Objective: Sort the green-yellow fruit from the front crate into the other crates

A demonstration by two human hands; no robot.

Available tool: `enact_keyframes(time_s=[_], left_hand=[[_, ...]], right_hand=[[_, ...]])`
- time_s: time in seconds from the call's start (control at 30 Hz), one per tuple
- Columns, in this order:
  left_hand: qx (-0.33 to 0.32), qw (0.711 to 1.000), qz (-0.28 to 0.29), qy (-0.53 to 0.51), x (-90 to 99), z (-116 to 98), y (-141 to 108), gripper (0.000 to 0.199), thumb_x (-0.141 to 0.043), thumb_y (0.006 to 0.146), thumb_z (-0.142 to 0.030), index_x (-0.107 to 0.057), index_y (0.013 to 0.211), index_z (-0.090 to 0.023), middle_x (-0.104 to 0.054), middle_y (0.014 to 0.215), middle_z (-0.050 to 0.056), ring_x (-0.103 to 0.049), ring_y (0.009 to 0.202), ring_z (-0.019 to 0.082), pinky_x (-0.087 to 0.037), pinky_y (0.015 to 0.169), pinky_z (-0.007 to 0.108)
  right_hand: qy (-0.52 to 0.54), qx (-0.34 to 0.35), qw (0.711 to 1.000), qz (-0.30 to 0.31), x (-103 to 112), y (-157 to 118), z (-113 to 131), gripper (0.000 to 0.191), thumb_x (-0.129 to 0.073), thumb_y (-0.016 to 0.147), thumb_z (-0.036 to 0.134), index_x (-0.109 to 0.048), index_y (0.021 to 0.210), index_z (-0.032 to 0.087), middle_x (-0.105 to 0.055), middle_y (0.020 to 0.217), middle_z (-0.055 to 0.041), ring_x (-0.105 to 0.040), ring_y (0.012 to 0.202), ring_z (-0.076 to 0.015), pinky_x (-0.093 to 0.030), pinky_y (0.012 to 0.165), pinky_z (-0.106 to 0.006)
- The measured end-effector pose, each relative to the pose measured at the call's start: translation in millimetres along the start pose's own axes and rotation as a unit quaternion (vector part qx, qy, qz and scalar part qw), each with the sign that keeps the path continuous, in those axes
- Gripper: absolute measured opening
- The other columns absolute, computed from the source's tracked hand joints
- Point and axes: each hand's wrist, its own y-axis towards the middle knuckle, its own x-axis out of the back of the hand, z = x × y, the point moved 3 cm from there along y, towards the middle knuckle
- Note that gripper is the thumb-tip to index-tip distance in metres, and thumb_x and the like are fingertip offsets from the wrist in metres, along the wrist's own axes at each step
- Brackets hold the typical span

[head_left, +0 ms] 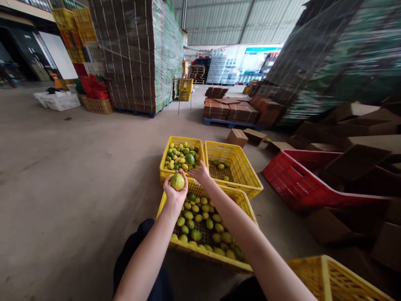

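Observation:
My left hand (176, 190) is cupped round a large yellow-green lemon (177, 182), above the far rim of the near yellow crate (254, 209). My right hand (200, 173) is stretched out with its fingers apart and nothing in it. Just beyond its fingertips, a bigger green fruit (189, 159) shows over the far left crate (161, 165); I cannot tell whether it rests on the pile. That crate holds many small yellow and green lemons (181, 160). More lemons (198, 218) lie spread across the bottom of the near crate.
A third yellow crate (247, 167) with a few fruits stands at the far right. Another yellow crate (326, 276) is at lower right. A red bin (288, 179) and loose cardboard boxes (332, 221) lie on the right. Wrapped stacks (131, 58) rise behind on the concrete floor (69, 175).

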Motion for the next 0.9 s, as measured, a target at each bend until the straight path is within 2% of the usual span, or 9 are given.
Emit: enact_keyframes(time_s=[0.1,0.2,0.3,0.4,0.6,0.7,0.77,0.83,0.9], left_hand=[[0.007,1.0,-0.006,-0.003,-0.5,-4.5,0.0,0.019,-0.047,0.071,-0.012,-0.062,0.083,-0.012,-0.065,0.079,0.007,-0.067,0.074,0.015,-0.057,0.065,0.023],[0.01,1.0,-0.008,-0.016,-0.3,-7.8,-0.1,0.021,-0.047,0.072,-0.012,-0.062,0.087,-0.012,-0.065,0.078,0.007,-0.068,0.074,0.015,-0.058,0.065,0.023],[0.015,1.0,-0.006,-0.023,1.3,-8.3,-1.9,0.022,-0.047,0.073,-0.012,-0.061,0.089,-0.011,-0.064,0.075,0.006,-0.067,0.071,0.015,-0.058,0.063,0.023],[0.022,1.0,-0.002,-0.011,4.0,-5.3,-5.9,0.021,-0.047,0.074,-0.011,-0.06,0.09,-0.012,-0.063,0.073,0.005,-0.067,0.071,0.016,-0.058,0.062,0.024],[-0.021,0.997,-0.02,0.07,17.4,4.1,-5.0,0.017,-0.046,0.075,-0.016,-0.058,0.085,-0.012,-0.063,0.075,0.007,-0.066,0.073,0.017,-0.059,0.069,0.029],[-0.05,0.974,-0.05,0.213,41.1,11.3,7.7,0.014,-0.043,0.08,-0.023,-0.055,0.078,-0.017,-0.06,0.075,0.004,-0.064,0.075,0.017,-0.058,0.071,0.033],[-0.052,0.946,-0.096,0.305,68.2,18.6,16.3,0.012,-0.043,0.083,-0.021,-0.052,0.075,-0.019,-0.055,0.07,0.001,-0.061,0.072,0.014,-0.057,0.071,0.032],[-0.026,0.925,-0.136,0.354,100.0,29.4,20.0,0.012,-0.045,0.084,-0.016,-0.052,0.075,-0.019,-0.053,0.07,0.0,-0.057,0.07,0.013,-0.055,0.07,0.033],[0.01,0.91,-0.147,0.388,127.3,43.6,17.2,0.009,-0.048,0.086,-0.014,-0.056,0.082,-0.017,-0.056,0.077,0.001,-0.058,0.074,0.015,-0.054,0.07,0.034]], right_hand=[[-0.064,-0.047,0.996,-0.038,4.6,0.9,0.5,0.028,-0.046,0.094,0.039,-0.056,0.106,0.017,-0.062,0.096,-0.0056,-0.06,0.074,-0.0149,-0.051,0.068,-0.031],[-0.132,-0.122,0.982,-0.05,34.2,-18.7,-21.4,0.017,-0.045,0.091,0.025,-0.058,0.096,0.015,-0.063,0.085,-0.007,-0.06,0.068,-0.017,-0.05,0.068,-0.033],[-0.17,-0.177,0.968,-0.05,63.9,-42.8,-40.8,0.018,-0.043,0.086,0.017,-0.059,0.093,0.013,-0.065,0.082,-0.0095,-0.063,0.069,-0.0195,-0.049,0.073,-0.036],[-0.165,-0.183,0.969,-0.034,75.9,-62.3,-44.6,0.021,-0.043,0.082,0.014,-0.06,0.094,0.012,-0.066,0.083,-0.0109,-0.064,0.071,-0.0198,-0.047,0.076,-0.035],[-0.099,-0.129,0.987,0.002,72.4,-96.2,-32.0,0.018,-0.043,0.082,0.012,-0.06,0.087,0.014,-0.066,0.075,-0.007,-0.063,0.064,-0.0165,-0.047,0.071,-0.029],[-0.065,-0.109,0.992,-0.001,72.9,-114.2,-24.5,0.018,-0.041,0.08,0.008,-0.057,0.079,0.017,-0.063,0.066,-0.0033,-0.059,0.054,-0.0136,-0.046,0.064,-0.027],[-0.045,-0.097,0.994,0.006,72.6,-127.0,-17.8,0.019,-0.04,0.08,0.007,-0.056,0.077,0.018,-0.063,0.064,-0.0022,-0.057,0.052,-0.0128,-0.046,0.06,-0.026],[-0.028,-0.077,0.996,0.023,71.6,-140.5,-10.6,0.018,-0.042,0.081,0.009,-0.057,0.075,0.018,-0.065,0.065,-0.0022,-0.058,0.052,-0.0125,-0.047,0.058,-0.024],[-0.015,-0.06,0.997,0.04,71.9,-154.0,-5.6,0.018,-0.043,0.082,0.01,-0.057,0.074,0.017,-0.065,0.063,-0.0021,-0.058,0.051,-0.012,-0.046,0.056,-0.022]])
